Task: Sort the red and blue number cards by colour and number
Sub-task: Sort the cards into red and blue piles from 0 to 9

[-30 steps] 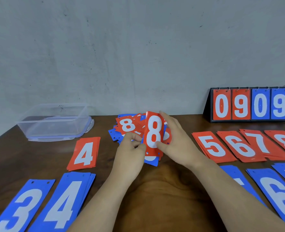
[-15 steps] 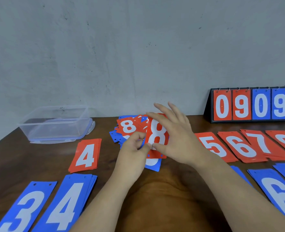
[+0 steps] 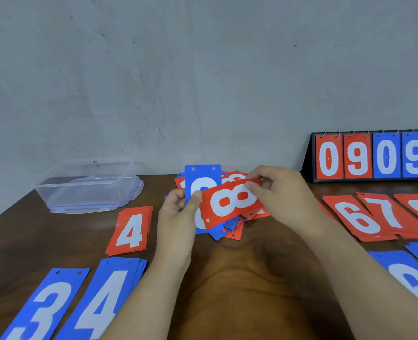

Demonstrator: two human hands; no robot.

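Pinching the red 8 card (image 3: 230,204), the right hand (image 3: 284,192) is risking knocking loose the blue card (image 3: 203,173) the left hand (image 3: 178,212) is gripping.

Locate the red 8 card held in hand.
Head view, centre: the right hand holds the red 8 card sideways, overlapping the blue card in the left hand.

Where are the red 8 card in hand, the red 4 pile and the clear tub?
red 8 card (image 3: 232,200), head view, middle of its white numeral.
red 4 pile (image 3: 135,231), head view, top card's numeral.
clear tub (image 3: 85,195), head view, front wall.
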